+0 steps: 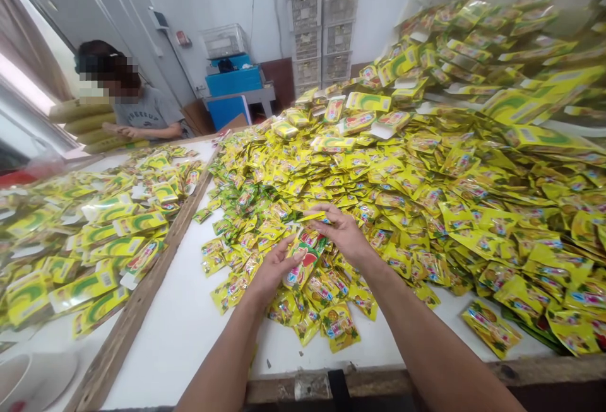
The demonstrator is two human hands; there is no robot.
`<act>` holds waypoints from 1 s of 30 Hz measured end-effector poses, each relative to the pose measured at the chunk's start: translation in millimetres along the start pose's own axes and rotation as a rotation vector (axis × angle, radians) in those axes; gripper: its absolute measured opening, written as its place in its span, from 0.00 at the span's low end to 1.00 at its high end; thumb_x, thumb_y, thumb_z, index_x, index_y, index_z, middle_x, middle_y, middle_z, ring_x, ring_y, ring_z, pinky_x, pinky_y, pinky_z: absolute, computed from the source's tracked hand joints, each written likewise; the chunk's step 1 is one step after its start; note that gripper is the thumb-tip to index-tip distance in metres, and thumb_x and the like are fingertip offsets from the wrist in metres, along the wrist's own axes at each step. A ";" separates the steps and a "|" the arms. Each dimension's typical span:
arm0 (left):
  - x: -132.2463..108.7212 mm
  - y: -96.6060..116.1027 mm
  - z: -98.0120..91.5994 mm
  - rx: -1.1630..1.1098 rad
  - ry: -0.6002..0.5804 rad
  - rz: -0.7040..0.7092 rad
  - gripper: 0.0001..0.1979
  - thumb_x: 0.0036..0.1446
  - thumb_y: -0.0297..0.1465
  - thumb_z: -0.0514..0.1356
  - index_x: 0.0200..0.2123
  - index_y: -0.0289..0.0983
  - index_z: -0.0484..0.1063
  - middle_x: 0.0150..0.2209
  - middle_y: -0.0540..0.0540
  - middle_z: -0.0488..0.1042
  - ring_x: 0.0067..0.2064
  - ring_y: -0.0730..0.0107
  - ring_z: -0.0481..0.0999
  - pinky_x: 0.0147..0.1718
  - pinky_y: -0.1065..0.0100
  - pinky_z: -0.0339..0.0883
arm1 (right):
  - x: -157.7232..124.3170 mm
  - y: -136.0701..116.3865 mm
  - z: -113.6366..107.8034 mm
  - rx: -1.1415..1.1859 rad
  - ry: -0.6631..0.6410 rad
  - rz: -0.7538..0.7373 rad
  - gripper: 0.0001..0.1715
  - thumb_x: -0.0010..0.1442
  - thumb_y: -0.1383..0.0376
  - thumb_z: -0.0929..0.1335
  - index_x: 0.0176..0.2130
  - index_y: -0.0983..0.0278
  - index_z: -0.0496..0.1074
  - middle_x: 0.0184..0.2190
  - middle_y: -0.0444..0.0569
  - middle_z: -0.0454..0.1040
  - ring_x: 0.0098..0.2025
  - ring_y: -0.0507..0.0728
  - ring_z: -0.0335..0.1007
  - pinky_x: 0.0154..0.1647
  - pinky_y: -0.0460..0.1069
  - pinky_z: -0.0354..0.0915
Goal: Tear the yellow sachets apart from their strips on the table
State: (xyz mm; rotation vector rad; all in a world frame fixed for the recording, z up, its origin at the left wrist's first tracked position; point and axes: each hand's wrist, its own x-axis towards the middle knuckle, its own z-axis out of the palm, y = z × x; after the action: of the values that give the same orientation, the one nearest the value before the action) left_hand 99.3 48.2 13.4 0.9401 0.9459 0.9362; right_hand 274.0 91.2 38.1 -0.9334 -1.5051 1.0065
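My left hand (274,268) is closed round a small yellow-and-green carton (305,255) printed with red fruit, its thumb lying on the front. The carton is tilted, with its upper end close to my right hand (343,233). Between the thumb and fingers of that right hand is a thin yellow sachet (313,216), just above the carton; whether there is more than one I cannot tell. Under and around both hands lies a big heap of yellow sachets (338,323) with fruit pictures. Some green sachets (243,200) lie at its left side.
A wooden strip (156,279) divides the white tabletop (180,311). Left of it are many yellow cartons (89,289) and a white cup (33,380). More cartons (369,101) are piled behind the sachets. Another person (146,115) sits at the far left. Stacked crates (307,36) stand by the wall.
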 end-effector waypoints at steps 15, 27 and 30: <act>-1.0 6.2 -9.9 0.102 0.079 0.048 0.31 0.46 0.39 0.67 0.54 0.38 0.67 0.48 0.42 0.75 0.47 0.59 0.75 0.49 0.59 0.65 | -0.9 -11.0 -3.9 -0.143 0.045 0.094 0.16 0.49 0.53 0.70 0.29 0.63 0.73 0.30 0.46 0.73 0.35 0.56 0.67 0.37 0.50 0.62; -3.6 10.1 -13.3 0.381 0.039 0.149 0.24 0.46 0.42 0.66 0.45 0.37 0.74 0.43 0.43 0.77 0.47 0.55 0.73 0.49 0.58 0.63 | -7.2 3.9 8.9 -0.352 -0.169 0.183 0.14 0.49 0.57 0.71 0.23 0.63 0.68 0.24 0.43 0.67 0.32 0.54 0.64 0.31 0.47 0.57; -3.3 10.5 -12.9 0.327 0.083 0.131 0.23 0.45 0.41 0.66 0.44 0.36 0.75 0.38 0.44 0.78 0.42 0.57 0.75 0.45 0.60 0.65 | -8.1 -2.3 8.8 -0.300 -0.033 0.175 0.13 0.49 0.56 0.71 0.33 0.62 0.74 0.34 0.47 0.73 0.39 0.57 0.67 0.39 0.50 0.61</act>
State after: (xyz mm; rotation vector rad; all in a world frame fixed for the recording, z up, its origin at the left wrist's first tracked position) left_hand 84.1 51.2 20.2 1.2590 1.1407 0.9534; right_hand 266.4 81.8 36.7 -1.2847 -1.6526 0.9371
